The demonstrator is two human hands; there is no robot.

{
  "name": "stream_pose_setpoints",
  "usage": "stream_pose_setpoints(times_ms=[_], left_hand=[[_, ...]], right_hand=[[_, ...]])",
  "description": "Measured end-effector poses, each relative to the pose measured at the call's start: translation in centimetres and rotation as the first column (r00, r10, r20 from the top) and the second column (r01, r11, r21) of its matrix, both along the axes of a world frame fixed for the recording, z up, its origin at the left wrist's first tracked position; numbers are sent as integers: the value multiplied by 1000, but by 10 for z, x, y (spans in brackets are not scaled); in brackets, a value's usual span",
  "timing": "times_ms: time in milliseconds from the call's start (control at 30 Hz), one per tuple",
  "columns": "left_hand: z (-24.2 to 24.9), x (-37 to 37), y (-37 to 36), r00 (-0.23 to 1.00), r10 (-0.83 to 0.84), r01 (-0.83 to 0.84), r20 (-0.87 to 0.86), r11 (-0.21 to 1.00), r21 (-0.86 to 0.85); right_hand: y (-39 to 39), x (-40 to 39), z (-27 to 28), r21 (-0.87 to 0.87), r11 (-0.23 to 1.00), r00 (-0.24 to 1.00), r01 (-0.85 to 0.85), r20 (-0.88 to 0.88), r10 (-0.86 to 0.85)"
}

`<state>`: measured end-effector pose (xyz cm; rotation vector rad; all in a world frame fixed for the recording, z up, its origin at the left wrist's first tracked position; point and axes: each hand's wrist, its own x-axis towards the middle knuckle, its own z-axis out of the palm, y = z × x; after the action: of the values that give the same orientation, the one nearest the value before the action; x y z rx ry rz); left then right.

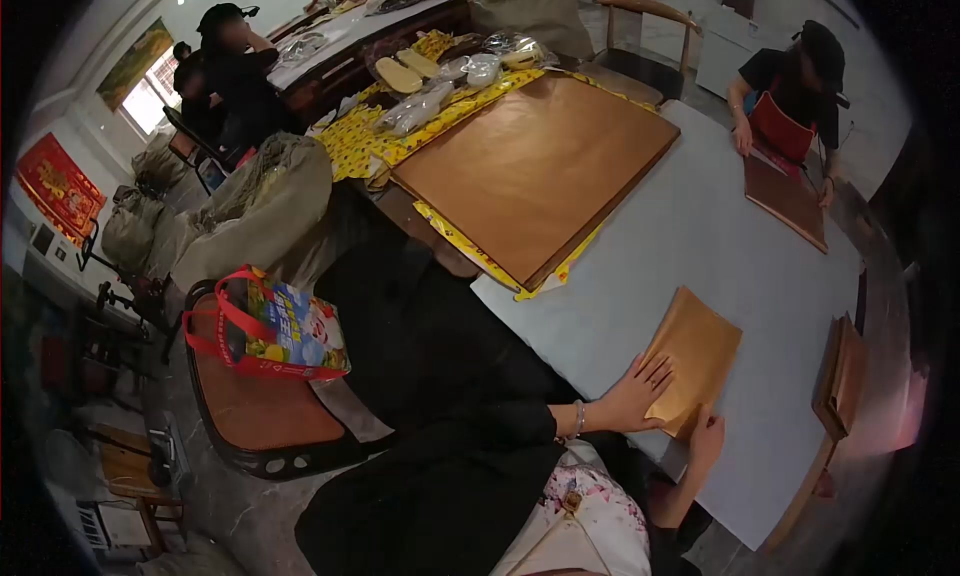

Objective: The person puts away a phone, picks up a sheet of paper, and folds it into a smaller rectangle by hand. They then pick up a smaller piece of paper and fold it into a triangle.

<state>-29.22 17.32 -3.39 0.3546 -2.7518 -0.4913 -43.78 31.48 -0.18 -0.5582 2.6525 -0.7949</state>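
Note:
A folded piece of brown paper (700, 351) lies on the pale table covering (640, 261) in front of me. My left hand (637, 394) rests flat on its left edge, fingers spread. At the near right corner of the paper is my right hand (708, 438), its fingers bent together against the edge. Farther off, a large stack of brown sheets (540, 166) sits on yellow patterned wrapping (355, 141).
Folded brown pieces (843, 376) lie at the table's right edge. Across the table a person (800, 96) handles a brown sheet (785, 198). A colourful bag (290, 326) stands on a chair (250, 406) at left. Insoles (400, 74) and plastic packets lie beyond the stack.

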Motion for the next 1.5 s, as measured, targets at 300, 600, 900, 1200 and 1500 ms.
stream_pose_setpoints(times_ms=[300, 600, 900, 1200, 1500], left_hand=[[14, 3, -2, 992, -25, 21, 120, 999, 32], [7, 1, -1, 1000, 23, -23, 6, 999, 46], [-7, 7, -7, 963, 198, -153, -184, 960, 233], [-15, 5, -6, 988, 135, -137, -74, 990, -25], [-13, 6, -6, 988, 147, -149, -41, 988, -45]], right_hand=[[5, 2, -48, -447, 887, 987, 114, -47, -151], [17, 25, -24, -610, 751, 841, 251, 522, 143], [26, 2, -17, -607, 704, 863, 368, 504, -15], [51, -79, 61, -727, 582, 923, 363, 197, -330], [117, -298, 65, -847, 329, 855, 418, 244, -458]])
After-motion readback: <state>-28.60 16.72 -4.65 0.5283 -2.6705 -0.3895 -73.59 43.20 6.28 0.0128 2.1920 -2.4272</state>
